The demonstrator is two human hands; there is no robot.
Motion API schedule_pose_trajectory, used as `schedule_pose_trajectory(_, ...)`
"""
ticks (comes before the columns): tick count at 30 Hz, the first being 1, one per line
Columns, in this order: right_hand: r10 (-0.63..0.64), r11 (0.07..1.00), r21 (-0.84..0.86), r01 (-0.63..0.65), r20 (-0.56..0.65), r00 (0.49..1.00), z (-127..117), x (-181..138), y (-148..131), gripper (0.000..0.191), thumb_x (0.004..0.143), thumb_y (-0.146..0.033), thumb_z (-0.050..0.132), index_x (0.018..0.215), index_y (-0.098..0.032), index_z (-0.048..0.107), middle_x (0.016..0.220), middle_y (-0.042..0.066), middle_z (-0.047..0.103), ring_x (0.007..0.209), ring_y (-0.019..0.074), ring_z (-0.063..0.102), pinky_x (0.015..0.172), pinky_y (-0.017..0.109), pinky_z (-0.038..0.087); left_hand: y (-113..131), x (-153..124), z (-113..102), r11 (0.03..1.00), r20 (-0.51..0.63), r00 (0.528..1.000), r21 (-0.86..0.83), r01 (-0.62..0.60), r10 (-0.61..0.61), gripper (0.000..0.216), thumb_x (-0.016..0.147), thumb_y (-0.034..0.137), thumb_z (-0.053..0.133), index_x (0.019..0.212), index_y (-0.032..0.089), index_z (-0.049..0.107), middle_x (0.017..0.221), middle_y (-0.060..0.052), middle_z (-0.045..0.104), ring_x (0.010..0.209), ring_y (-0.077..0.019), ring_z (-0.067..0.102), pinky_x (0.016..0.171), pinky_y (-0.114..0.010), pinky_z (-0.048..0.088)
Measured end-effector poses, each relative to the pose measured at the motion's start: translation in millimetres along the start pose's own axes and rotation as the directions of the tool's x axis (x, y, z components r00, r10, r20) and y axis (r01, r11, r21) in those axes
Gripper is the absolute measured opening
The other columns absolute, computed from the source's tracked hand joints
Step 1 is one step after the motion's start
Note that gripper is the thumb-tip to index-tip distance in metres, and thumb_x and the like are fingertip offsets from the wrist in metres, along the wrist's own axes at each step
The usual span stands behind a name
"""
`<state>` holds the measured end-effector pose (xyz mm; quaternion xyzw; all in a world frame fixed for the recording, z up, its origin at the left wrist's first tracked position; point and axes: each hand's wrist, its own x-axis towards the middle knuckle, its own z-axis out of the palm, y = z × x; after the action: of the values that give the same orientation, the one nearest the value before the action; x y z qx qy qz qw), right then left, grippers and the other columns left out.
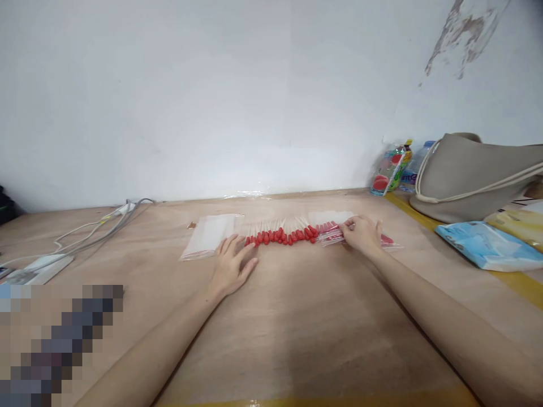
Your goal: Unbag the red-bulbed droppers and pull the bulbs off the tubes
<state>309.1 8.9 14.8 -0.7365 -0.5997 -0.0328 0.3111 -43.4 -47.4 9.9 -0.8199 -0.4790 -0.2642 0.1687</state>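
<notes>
- Thumb and fingertips of the right hand [362,233] pinch a clear pouch [330,239], red heads showing through its film, at the right end of a row of sticks [278,236]; a weak pinch on slick film could let the contents slide out.
- Left hand [229,268] lies open with fingers spread, no grip visible, beside the row's left end; a careless brush could knock sticks askew.
- Sticks lie between the hands, heads near, pale ends far; crowded together, they may roll or cross.
- White stack [214,233], just left, could get nudged by that left hand.
- Tabletop [297,328] looks wood-grained, with yellow tape [524,287] at right.
- Cables [102,229] far left; bottles [387,170], grey bag [470,175] and blue packet [487,246] right.
- Pale wall [212,102] far, scuffed at right.
</notes>
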Motion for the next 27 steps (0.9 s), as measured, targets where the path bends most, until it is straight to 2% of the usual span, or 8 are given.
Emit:
schedule_pose_trajectory(6, 0.174, 0.946, 0.301, -0.117, -0.17, 0.97, -16, 9, 2, 0.015, 0.08, -0.03, 0.04, 0.084, -0.018, 0.047, 0.079, 0.008, 0.057, 0.077, 0.0219, 0.055, 0.076, 0.038, 0.042, 4, 0, 3, 0.989, -0.029, 0.998, -0.141, -0.051, 0.047, 0.031, 0.083, 0.034, 0.047, 0.109, 0.021, 0.057, 0.119, -0.009, 0.049, 0.119, -0.0268, 0.037, 0.097, -0.044, 0.035)
schedule_pose_trajectory(9, 0.186, 0.868, 0.496, 0.009, -0.343, 0.921, -31, 12, -7, 0.016, 0.081, -0.036, 0.039, 0.084, -0.02, 0.04, 0.078, 0.005, 0.052, 0.071, 0.0186, 0.053, 0.067, 0.033, 0.043, 4, 1, 0, 0.987, -0.05, 0.998, -0.155, -0.048, 0.04, 0.031, 0.083, 0.033, 0.047, 0.111, 0.022, 0.055, 0.117, -0.009, 0.05, 0.118, -0.0263, 0.039, 0.097, -0.044, 0.035)
schedule_pose_trajectory(11, 0.127, 0.772, 0.621, 0.131, -0.354, 0.927, -39, 7, -20, 0.021, 0.081, -0.043, 0.041, 0.084, -0.022, 0.037, 0.075, 0.002, 0.048, 0.065, 0.0158, 0.05, 0.061, 0.03, 0.042, 6, 3, -5, 0.985, -0.085, 0.996, -0.167, -0.042, 0.028, 0.033, 0.083, 0.032, 0.047, 0.115, 0.022, 0.052, 0.117, -0.009, 0.051, 0.118, -0.0257, 0.04, 0.098, -0.044, 0.035)
schedule_pose_trajectory(14, -0.035, 0.545, 0.831, 0.108, -0.106, 0.994, -41, -14, -48, 0.03, 0.078, -0.053, 0.044, 0.081, -0.024, 0.034, 0.069, -0.003, 0.044, 0.054, 0.0117, 0.044, 0.051, 0.025, 0.039, 14, 5, -18, 0.978, -0.197, 0.98, -0.207, -0.027, -0.014, 0.035, 0.084, 0.028, 0.045, 0.119, 0.021, 0.047, 0.117, -0.009, 0.051, 0.118, -0.0244, 0.04, 0.1, -0.044, 0.033)
schedule_pose_trajectory(16, -0.223, 0.43, 0.903, -0.01, 0.117, 0.968, -38, -37, -66, 0.033, 0.075, -0.054, 0.049, 0.077, -0.024, 0.036, 0.067, -0.004, 0.042, 0.053, 0.0099, 0.042, 0.05, 0.022, 0.038, 21, 5, -27, 0.966, -0.247, 0.969, -0.254, -0.039, -0.025, 0.034, 0.085, 0.026, 0.043, 0.118, 0.02, 0.047, 0.117, -0.01, 0.051, 0.117, -0.0237, 0.041, 0.1, -0.044, 0.034)
schedule_pose_trajectory(20, -0.592, 0.365, 0.916, -0.167, 0.367, 0.718, -22, -79, -88, 0.036, 0.077, -0.056, 0.05, 0.075, -0.022, 0.038, 0.065, -0.005, 0.042, 0.056, 0.0085, 0.043, 0.054, 0.021, 0.039, 42, 0, -38, 0.877, -0.117, 0.966, -0.406, -0.257, 0.228, 0.031, 0.084, 0.026, 0.044, 0.114, 0.019, 0.051, 0.113, -0.009, 0.055, 0.109, -0.0203, 0.05, 0.095, -0.036, 0.041)
schedule_pose_trajectory(23, -0.685, 0.396, 0.899, -0.186, 0.424, 0.593, -7, -93, -91, 0.036, 0.077, -0.055, 0.049, 0.075, -0.021, 0.039, 0.067, -0.004, 0.047, 0.062, 0.0096, 0.046, 0.059, 0.023, 0.041, 55, -5, -37, 0.761, 0.041, 0.871, -0.509, -0.403, 0.489, 0.033, 0.083, 0.031, 0.049, 0.114, 0.02, 0.052, 0.117, -0.008, 0.054, 0.11, -0.0192, 0.05, 0.096, -0.033, 0.041)
schedule_pose_trajectory(27, -0.534, 0.486, 0.846, -0.218, 0.485, 0.693, 0, -92, -87, 0.034, 0.071, -0.049, 0.059, 0.081, -0.021, 0.044, 0.071, -0.003, 0.052, 0.068, 0.0122, 0.053, 0.064, 0.027, 0.045, 61, -10, -29, 0.783, 0.221, 0.864, -0.562, -0.267, 0.453, 0.046, 0.082, 0.037, 0.05, 0.125, 0.021, 0.043, 0.134, -0.01, 0.04, 0.123, -0.0219, 0.038, 0.102, -0.036, 0.035)
